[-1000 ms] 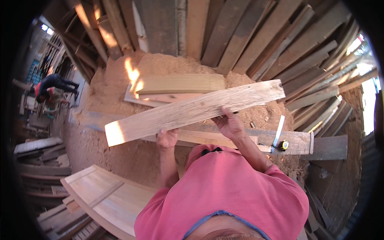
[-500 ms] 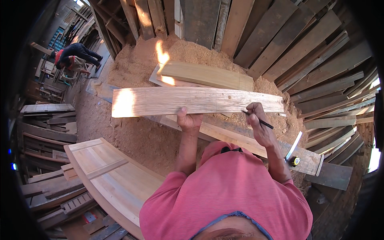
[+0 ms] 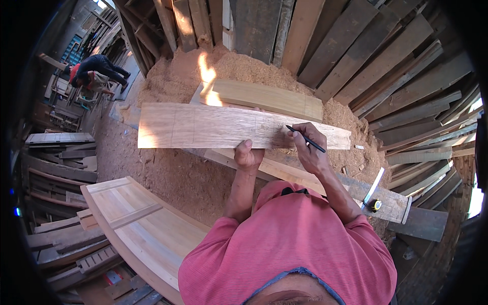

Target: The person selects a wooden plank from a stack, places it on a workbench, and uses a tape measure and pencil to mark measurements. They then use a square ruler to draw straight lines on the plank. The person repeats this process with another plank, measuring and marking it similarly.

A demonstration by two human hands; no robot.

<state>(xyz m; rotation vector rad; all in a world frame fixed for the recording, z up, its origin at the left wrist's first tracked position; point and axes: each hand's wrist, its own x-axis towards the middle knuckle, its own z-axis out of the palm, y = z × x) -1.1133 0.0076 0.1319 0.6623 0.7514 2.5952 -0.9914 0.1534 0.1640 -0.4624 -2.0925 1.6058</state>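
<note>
A long, pale wooden board with faint pencil lines is held out in front of me. My left hand grips its near edge around the middle, thumb on the upper face and fingers hidden beneath. In my right hand is a slim black pencil, pinched between the fingers. Its tip is at the board's face, right of the middle; whether it touches the wood I cannot tell. Under and beyond the held board lies another plank.
A panelled wooden door lies at the lower left. A yellow tape measure and a metal square rest on the bench plank at right. Sawdust covers the floor, upright boards line the back, and another person bends over at far left.
The board has turned slightly, its right end coming nearer and shifting left. My left hand has moved a little right along the edge. My right hand has brought the pencil leftward and up over the board.
</note>
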